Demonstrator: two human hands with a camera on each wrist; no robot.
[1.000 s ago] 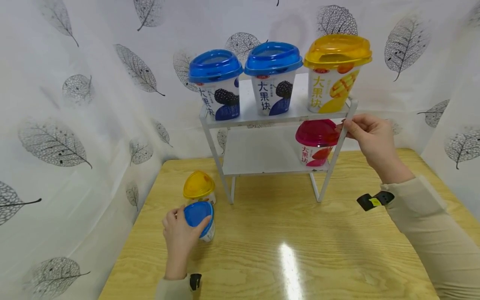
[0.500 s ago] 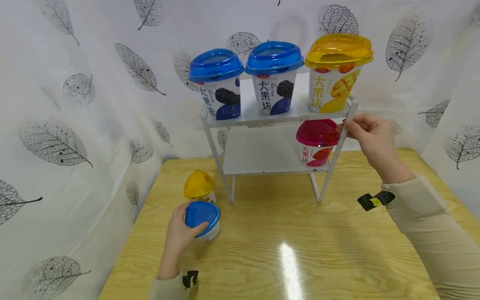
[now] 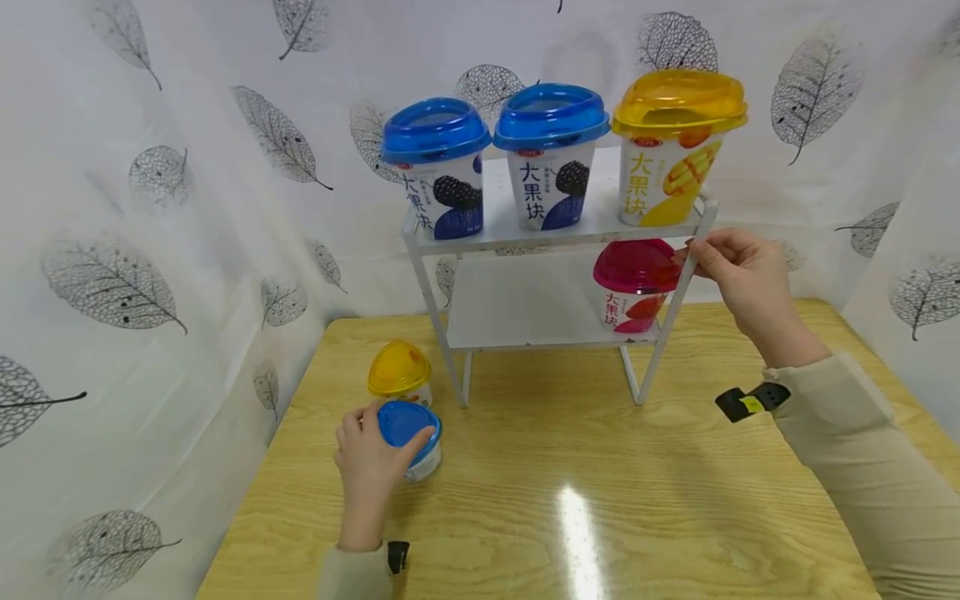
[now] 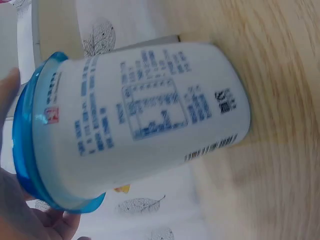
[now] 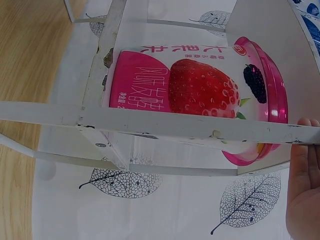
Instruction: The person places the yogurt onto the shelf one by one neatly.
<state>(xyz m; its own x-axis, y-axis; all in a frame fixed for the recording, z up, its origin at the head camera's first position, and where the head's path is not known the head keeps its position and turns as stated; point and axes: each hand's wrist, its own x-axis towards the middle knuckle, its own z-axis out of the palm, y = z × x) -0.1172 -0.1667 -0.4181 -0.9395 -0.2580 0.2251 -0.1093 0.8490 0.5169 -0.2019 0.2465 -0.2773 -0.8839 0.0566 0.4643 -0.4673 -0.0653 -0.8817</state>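
My left hand (image 3: 369, 462) holds a yogurt cup (image 3: 405, 425) by its blue lid, thumb on the right side and fingers on the left. In the left wrist view the white cup body (image 4: 150, 110) shows printed text and a barcode, its base at the wooden tabletop. A yellow-lidded cup (image 3: 399, 371) stands just behind it. On the right, my right hand (image 3: 750, 279) grips the upper right post of a white two-tier rack (image 3: 517, 304). Beside that post, a pink-lidded strawberry cup (image 3: 628, 308) sits on the lower shelf.
Two blue-lidded blackberry cups (image 3: 456, 196) (image 3: 551, 187) and a yellow-lidded mango cup (image 3: 667, 179) line the top shelf. The rack stands on the wooden table (image 3: 510, 483). Leaf-patterned white sheeting (image 3: 150, 275) closes in the back and sides.
The held blue-lidded cup has shifted slightly right. My left hand has changed its hold on the lid, swinging left and then back right. My right hand has stayed on the post.
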